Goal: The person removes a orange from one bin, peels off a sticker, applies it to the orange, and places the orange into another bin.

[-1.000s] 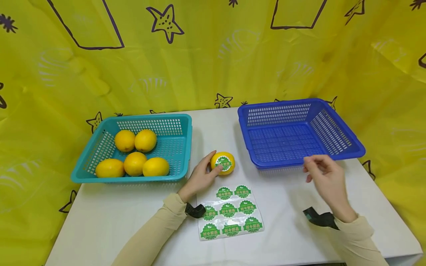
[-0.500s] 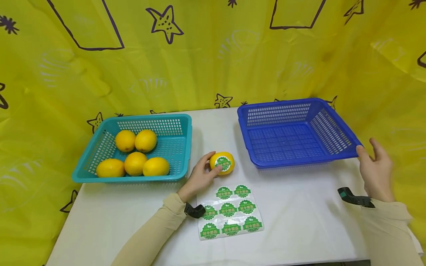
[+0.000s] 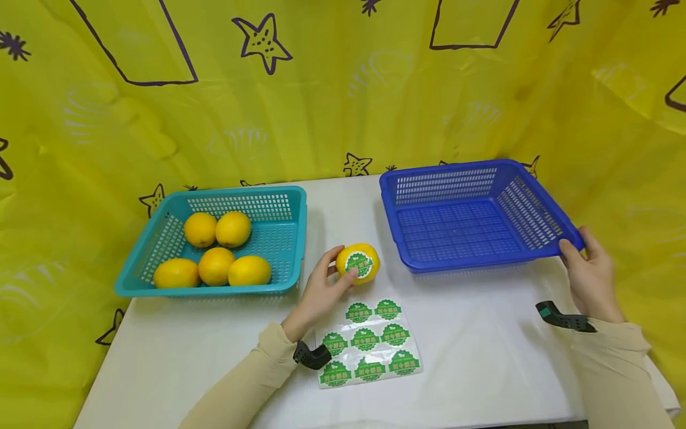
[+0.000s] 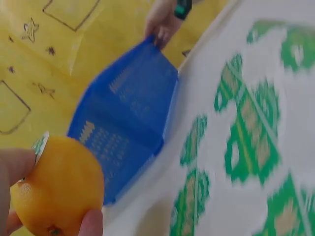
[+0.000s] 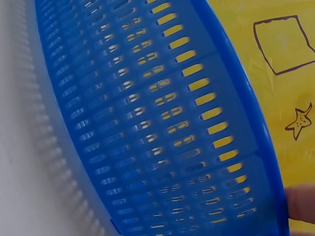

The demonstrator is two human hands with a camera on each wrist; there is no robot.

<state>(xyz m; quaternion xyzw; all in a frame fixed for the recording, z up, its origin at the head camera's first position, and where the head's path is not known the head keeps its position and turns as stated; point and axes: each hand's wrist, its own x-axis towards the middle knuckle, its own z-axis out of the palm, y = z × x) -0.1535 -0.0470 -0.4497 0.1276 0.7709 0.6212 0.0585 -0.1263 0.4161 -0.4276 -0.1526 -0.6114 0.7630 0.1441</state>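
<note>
My left hand (image 3: 320,292) grips an orange (image 3: 371,255) between thumb and fingers, just above the table's middle. The thumb lies on a round green-and-white sticker (image 3: 360,263) on the orange's near side; in the left wrist view the sticker's edge stands up a little from the peel. My right hand (image 3: 592,277) pinches the near right corner of a blue plastic basket (image 3: 482,261), thumb inside and fingers out past the rim. No fruit is inside that basket. In the right wrist view a fingertip (image 5: 301,202) shows at the basket's rim.
At left, a teal basket (image 3: 211,291) holds several oranges (image 3: 249,271). A sheet (image 3: 333,322) with several green stickers (image 3: 365,339) lies on the white table (image 3: 466,357) in front of the left hand. A yellow patterned curtain (image 3: 321,107) hangs behind.
My right hand has moved right to the blue basket's corner and taken hold of it. My left hand keeps its grip on the orange, now slightly raised.
</note>
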